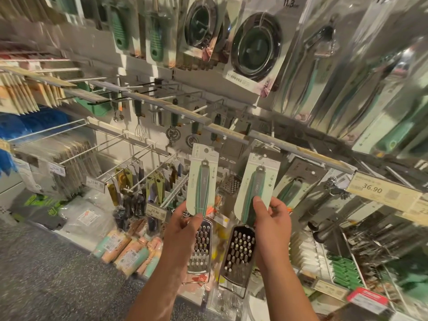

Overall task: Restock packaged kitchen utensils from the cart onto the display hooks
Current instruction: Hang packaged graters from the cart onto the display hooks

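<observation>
We stand in a shop: carded kitchenware hangs on display hooks (148, 150) above yellow price tags (379, 192).

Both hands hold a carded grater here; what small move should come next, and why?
Probably lift the right hand to slip its green-handled carded grater onto the hook where a matching grater hangs; the left hand holds a second carded grater ready.

Two carded graters, left grater (201, 205), right grater (251, 205), upright, side by side
</observation>
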Demonstrator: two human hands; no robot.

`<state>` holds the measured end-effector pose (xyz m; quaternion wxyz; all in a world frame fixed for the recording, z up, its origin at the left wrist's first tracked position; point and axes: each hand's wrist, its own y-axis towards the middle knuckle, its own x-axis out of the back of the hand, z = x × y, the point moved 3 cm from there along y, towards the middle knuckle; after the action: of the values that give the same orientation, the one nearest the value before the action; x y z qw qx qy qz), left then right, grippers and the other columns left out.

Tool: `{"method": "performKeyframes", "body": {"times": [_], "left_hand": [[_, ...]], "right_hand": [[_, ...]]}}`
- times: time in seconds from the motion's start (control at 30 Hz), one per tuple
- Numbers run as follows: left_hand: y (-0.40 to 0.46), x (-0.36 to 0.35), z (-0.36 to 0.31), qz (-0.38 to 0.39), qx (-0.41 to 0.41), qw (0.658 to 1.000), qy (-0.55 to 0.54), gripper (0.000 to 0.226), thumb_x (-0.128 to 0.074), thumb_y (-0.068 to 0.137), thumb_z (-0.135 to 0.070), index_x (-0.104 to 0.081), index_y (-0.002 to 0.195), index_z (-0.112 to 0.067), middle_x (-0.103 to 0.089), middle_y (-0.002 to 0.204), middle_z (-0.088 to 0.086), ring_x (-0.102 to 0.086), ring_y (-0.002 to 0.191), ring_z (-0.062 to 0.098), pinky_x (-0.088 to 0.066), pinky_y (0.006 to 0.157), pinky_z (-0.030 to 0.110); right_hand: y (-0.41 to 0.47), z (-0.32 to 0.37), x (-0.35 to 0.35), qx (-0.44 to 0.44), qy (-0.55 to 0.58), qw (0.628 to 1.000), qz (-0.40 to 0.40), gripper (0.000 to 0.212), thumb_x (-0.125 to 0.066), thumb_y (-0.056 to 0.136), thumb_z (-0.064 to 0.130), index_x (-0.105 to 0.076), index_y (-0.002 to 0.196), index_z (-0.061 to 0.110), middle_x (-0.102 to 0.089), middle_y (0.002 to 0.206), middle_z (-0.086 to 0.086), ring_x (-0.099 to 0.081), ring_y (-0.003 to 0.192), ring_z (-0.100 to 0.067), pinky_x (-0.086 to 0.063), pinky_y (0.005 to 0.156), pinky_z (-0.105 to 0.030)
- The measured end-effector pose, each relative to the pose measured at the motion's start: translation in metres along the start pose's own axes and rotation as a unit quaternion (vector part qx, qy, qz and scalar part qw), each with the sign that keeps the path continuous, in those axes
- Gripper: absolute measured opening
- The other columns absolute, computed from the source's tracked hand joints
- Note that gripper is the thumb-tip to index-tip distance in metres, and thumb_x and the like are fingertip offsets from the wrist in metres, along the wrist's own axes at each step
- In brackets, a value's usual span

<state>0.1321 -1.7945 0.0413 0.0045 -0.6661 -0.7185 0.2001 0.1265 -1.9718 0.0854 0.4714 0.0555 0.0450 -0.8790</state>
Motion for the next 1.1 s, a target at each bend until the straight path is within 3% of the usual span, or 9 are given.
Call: {"method": "performKeyframes", "body": {"times": [0.13, 0.27, 0.37, 0.5, 0.67, 0.77, 0.9, 1.0, 1.1], "left_hand": [[-0.001, 0.002, -0.001, -0.005, 0.006, 1.000, 0.011, 0.048, -0.068, 0.098, -0.027, -0.053, 0.142, -0.040, -0.066, 0.116, 0.009, -0.062, 0.102, 0.009, -0.034, 0.094, 0.037], [-0.002, 0.003, 0.000, -0.017, 0.013, 1.000, 0.021, 0.041, -0.067, 0.099, -0.025, -0.059, 0.133, -0.046, -0.064, 0.111, 0.003, -0.059, 0.097, 0.007, -0.038, 0.087, 0.032], [-0.003, 0.002, -0.003, -0.024, 0.023, 0.999, 0.023, 0.036, -0.066, 0.100, -0.021, -0.058, 0.109, -0.055, -0.060, 0.105, -0.005, -0.053, 0.089, 0.001, -0.039, 0.077, 0.029], [-0.001, 0.004, -0.001, -0.020, 0.013, 0.999, 0.032, 0.039, -0.065, 0.100, -0.024, -0.061, 0.131, -0.046, -0.064, 0.107, 0.011, -0.059, 0.092, 0.015, -0.043, 0.078, 0.029], [-0.002, 0.002, -0.003, -0.015, 0.014, 1.000, 0.018, 0.042, -0.063, 0.102, -0.020, -0.054, 0.135, -0.046, -0.051, 0.092, -0.010, -0.049, 0.080, 0.004, -0.038, 0.070, 0.024], [-0.003, 0.000, -0.003, -0.015, 0.014, 1.000, 0.014, 0.050, -0.062, 0.102, -0.020, -0.049, 0.145, -0.042, -0.045, 0.084, -0.017, -0.047, 0.077, -0.001, -0.039, 0.076, 0.028], [-0.002, 0.000, -0.002, -0.012, 0.019, 1.000, -0.004, 0.053, -0.063, 0.102, -0.022, -0.045, 0.149, -0.039, -0.048, 0.089, -0.019, -0.047, 0.085, -0.005, -0.033, 0.097, 0.034], [-0.004, -0.003, -0.002, 0.007, 0.018, 1.000, -0.012, 0.040, -0.064, 0.101, -0.025, -0.052, 0.135, -0.043, -0.061, 0.101, -0.022, -0.050, 0.095, -0.008, -0.031, 0.097, 0.035], [-0.004, -0.005, -0.002, 0.014, 0.021, 1.000, -0.014, 0.026, -0.064, 0.101, -0.027, -0.060, 0.116, -0.049, -0.064, 0.107, -0.027, -0.051, 0.097, -0.010, -0.034, 0.091, 0.032]], "right_hand": [[0.018, 0.001, -0.001, -0.016, -0.015, 1.000, -0.013, 0.013, -0.071, 0.096, 0.031, -0.059, 0.101, 0.030, -0.070, 0.108, -0.014, -0.067, 0.091, -0.031, -0.051, 0.100, -0.054], [0.032, 0.000, -0.006, -0.036, -0.024, 0.999, -0.022, 0.039, -0.073, 0.090, 0.041, -0.060, 0.122, 0.022, -0.069, 0.119, -0.012, -0.068, 0.106, -0.031, -0.053, 0.101, -0.053], [0.043, -0.005, -0.004, -0.056, -0.036, 0.998, -0.014, 0.034, -0.070, 0.097, 0.035, -0.054, 0.123, 0.020, -0.066, 0.114, -0.003, -0.065, 0.101, -0.022, -0.052, 0.093, -0.041], [0.049, -0.012, -0.001, -0.067, -0.055, 0.996, -0.018, 0.027, -0.066, 0.100, 0.031, -0.058, 0.121, 0.014, -0.062, 0.096, -0.004, -0.056, 0.077, -0.018, -0.049, 0.072, -0.034], [0.046, -0.022, 0.002, -0.083, -0.069, 0.994, -0.009, 0.043, -0.067, 0.099, 0.032, -0.059, 0.133, 0.008, -0.068, 0.118, -0.007, -0.063, 0.095, -0.011, -0.045, 0.073, -0.027], [0.044, -0.026, 0.004, -0.092, -0.071, 0.993, -0.002, 0.040, -0.066, 0.100, 0.030, -0.056, 0.134, 0.011, -0.065, 0.108, 0.002, -0.061, 0.092, -0.011, -0.045, 0.083, -0.033], [0.037, -0.029, 0.002, -0.103, -0.065, 0.992, 0.014, 0.034, -0.065, 0.101, 0.028, -0.057, 0.130, 0.013, -0.061, 0.097, -0.003, -0.057, 0.085, -0.019, -0.051, 0.085, -0.039], [0.028, -0.026, -0.006, -0.106, -0.062, 0.991, 0.052, 0.019, -0.064, 0.102, 0.023, -0.062, 0.118, 0.014, -0.063, 0.091, -0.003, -0.057, 0.080, -0.020, -0.049, 0.076, -0.038], [0.017, -0.023, -0.016, -0.096, -0.073, 0.987, 0.108, 0.015, -0.066, 0.100, 0.026, -0.068, 0.113, 0.017, -0.072, 0.096, -0.005, -0.068, 0.088, -0.021, -0.054, 0.083, -0.040]]}}
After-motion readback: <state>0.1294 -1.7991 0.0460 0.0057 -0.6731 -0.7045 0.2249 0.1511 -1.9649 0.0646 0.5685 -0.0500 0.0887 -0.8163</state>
